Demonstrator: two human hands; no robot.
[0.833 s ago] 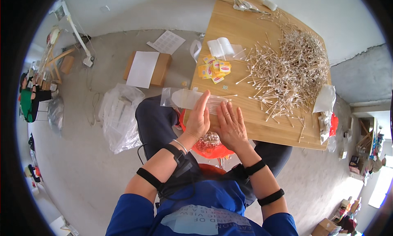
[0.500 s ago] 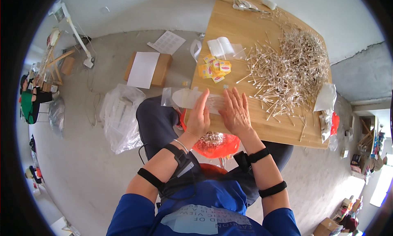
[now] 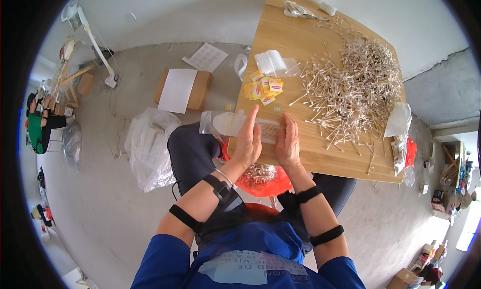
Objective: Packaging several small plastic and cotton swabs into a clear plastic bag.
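A flat row of cotton swabs [image 3: 269, 130] lies side by side on the table between my two hands. My left hand [image 3: 246, 145] stands on edge at the row's left end, fingers stretched out. At the right end my right hand [image 3: 288, 143] is also on edge, palm inward, its fingers straight. Both hands seem to touch the swab ends. A clear plastic bag with a white inner piece [image 3: 225, 122] lies left of my left hand and reaches past the table edge. Just beyond the row is a tiny pale sticker [image 3: 277, 109].
Loose cotton swabs [image 3: 368, 78] heap on the right of the wooden table [image 3: 290, 36]. Small yellow cards [image 3: 265, 87] and a white roll [image 3: 270, 62] lie at its left edge. Below, a red bag of swabs [image 3: 263, 184] hangs by my knees. A person in green [image 3: 35, 128] is far left.
My right hand has turned from lying palm-down over the swabs to standing on edge at their right end. The row between my hands now shows more fully. My left hand stays upright.
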